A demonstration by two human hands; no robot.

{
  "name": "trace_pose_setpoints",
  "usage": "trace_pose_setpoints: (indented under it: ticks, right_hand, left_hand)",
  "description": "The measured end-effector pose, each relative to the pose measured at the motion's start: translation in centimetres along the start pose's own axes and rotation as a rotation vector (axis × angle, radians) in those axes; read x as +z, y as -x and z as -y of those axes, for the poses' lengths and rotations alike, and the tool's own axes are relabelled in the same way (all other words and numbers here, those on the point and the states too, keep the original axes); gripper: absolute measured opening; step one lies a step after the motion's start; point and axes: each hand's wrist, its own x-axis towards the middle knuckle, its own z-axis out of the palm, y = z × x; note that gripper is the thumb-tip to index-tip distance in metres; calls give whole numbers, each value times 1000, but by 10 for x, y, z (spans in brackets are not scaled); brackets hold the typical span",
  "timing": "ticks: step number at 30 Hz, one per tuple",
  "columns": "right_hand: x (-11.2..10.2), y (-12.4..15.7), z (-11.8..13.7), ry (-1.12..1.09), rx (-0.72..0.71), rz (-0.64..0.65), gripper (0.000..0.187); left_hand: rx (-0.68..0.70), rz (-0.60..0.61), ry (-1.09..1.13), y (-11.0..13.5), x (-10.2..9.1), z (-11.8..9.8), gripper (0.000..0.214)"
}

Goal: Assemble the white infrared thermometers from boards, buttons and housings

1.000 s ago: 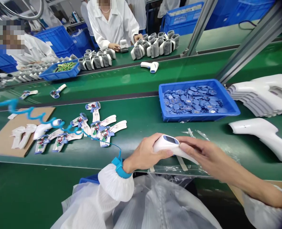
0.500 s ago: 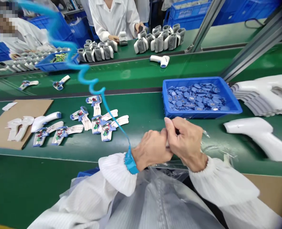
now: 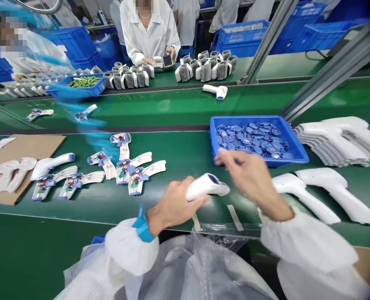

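Observation:
My left hand [image 3: 175, 204], with a blue wrist strap, is closed around a white gun-shaped thermometer housing [image 3: 200, 187]. A dark oval shows on the end facing away from the palm. My right hand [image 3: 255, 179] hovers in front of the blue tray [image 3: 260, 161], thumb and fingers pinched together. A speck of blue shows near its fingertips, too small to make out. The tray holds many small blue caps [image 3: 253, 137]. Two white housing shells [image 3: 306, 196] lie on the bench to the right of my right hand.
Opened housings with wires and circuit boards [image 3: 137, 179] lie at left, near a cardboard sheet [image 3: 44, 143]. Stacked white shells [image 3: 338, 133] stand at right, by a slanted metal post [image 3: 272, 37]. Across the bench, a co-worker [image 3: 150, 33] handles grey-and-white parts. A blue coiled cord [image 3: 94, 129] hangs at left.
My hands, pressed together before, have come apart. The housing in my left hand now shows, and my right hand is nearer the tray. A second shell now lies at right. The view has shifted.

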Motion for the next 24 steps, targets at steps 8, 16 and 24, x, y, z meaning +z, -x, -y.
trace_pose_setpoints:
  ticks: [8,16,24]
  right_hand:
    - [-7,-97,-53,460,123,172,24]
    - [2,-109,-63,477,53,307,26]
    - [-40,-57,-39,68,-132,82,23]
  left_hand:
    - [221,-120,-704,-12,-16,3,34]
    - [-80,-61,-432,-29,-26,-4,23]
    - [-41,-61,422,-12,-30,-5,33]
